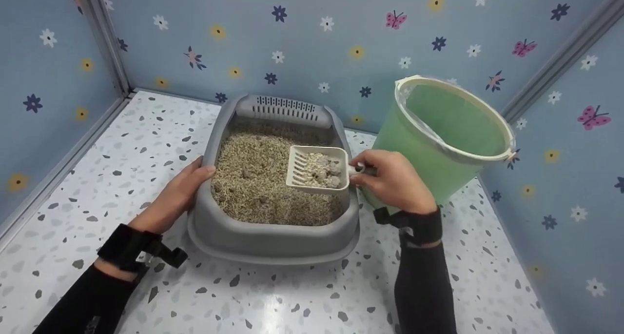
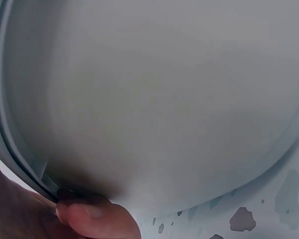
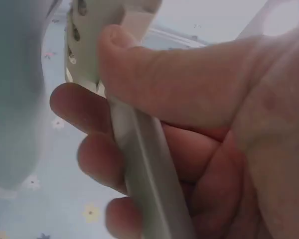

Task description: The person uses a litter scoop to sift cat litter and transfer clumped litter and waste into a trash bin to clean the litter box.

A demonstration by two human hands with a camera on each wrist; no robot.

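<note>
A grey litter box (image 1: 273, 239), filled with beige-brown granular litter (image 1: 253, 178), stands on the speckled surface. My left hand (image 1: 178, 192) grips its left wall, thumb over the rim; the left wrist view shows a fingertip (image 2: 99, 219) at the box's edge. My right hand (image 1: 397, 180) holds a litter scoop (image 1: 297, 166) by its handle (image 3: 144, 164), thumb along the top and fingers curled round below. The scoop is level over the right part of the box. Loose granules and several greyish clumps (image 1: 331, 168) lie in it, toward the handle side.
A pale green bucket (image 1: 414, 144) with a cream rim and a clear liner stands right of the box, just beyond my right hand. Blue flower-patterned panels (image 1: 302, 36) enclose the back and both sides. Speckled white surface (image 1: 273, 300) extends in front of the box.
</note>
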